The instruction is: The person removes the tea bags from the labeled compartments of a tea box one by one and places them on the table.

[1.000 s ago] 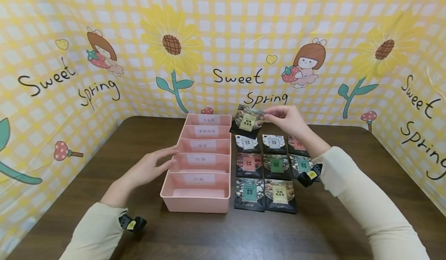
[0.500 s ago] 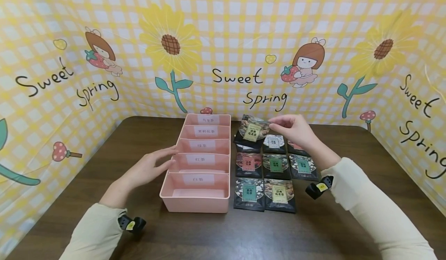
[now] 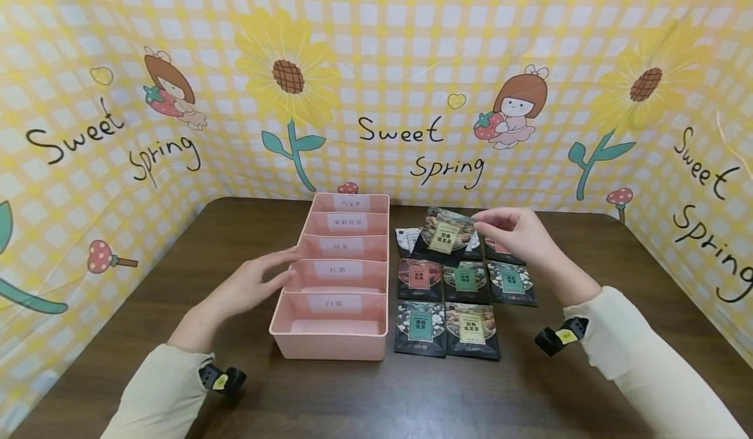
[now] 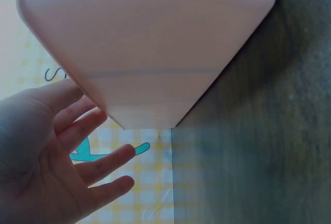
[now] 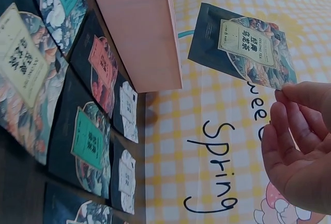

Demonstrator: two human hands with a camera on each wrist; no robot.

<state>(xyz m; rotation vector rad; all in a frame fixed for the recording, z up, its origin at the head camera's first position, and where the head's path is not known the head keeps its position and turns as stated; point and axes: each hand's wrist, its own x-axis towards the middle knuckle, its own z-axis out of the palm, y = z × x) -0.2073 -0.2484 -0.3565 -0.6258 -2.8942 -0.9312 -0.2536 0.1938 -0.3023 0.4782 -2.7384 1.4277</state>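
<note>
My right hand [image 3: 520,233] pinches a corner of a black tea sachet [image 3: 445,236] with a yellow label. In the right wrist view the sachet [image 5: 243,45] hangs above the other sachets, thumb and finger on its edge. It hides part of the white-label sachets behind it in the head view. My left hand [image 3: 247,285] rests with its fingertips at the left rim of a long pink divided box [image 3: 332,344]. The left wrist view has its fingers [image 4: 106,164] spread and fairly straight beside the box wall.
Right of the box lie rows of tea sachets: a red-label one [image 3: 420,278], a green-label one [image 3: 467,280], teal-label ones [image 3: 420,328] and another yellow-label one [image 3: 473,331]. Paper labels [image 3: 335,304] mark the box's compartments. Patterned cloth [image 3: 376,66] rises behind the brown table [image 3: 329,400].
My right hand has moved right and toward the near side with the yellow-label sachet, from beside the box's far end to over the white-label sachets. The left hand stays at the box.
</note>
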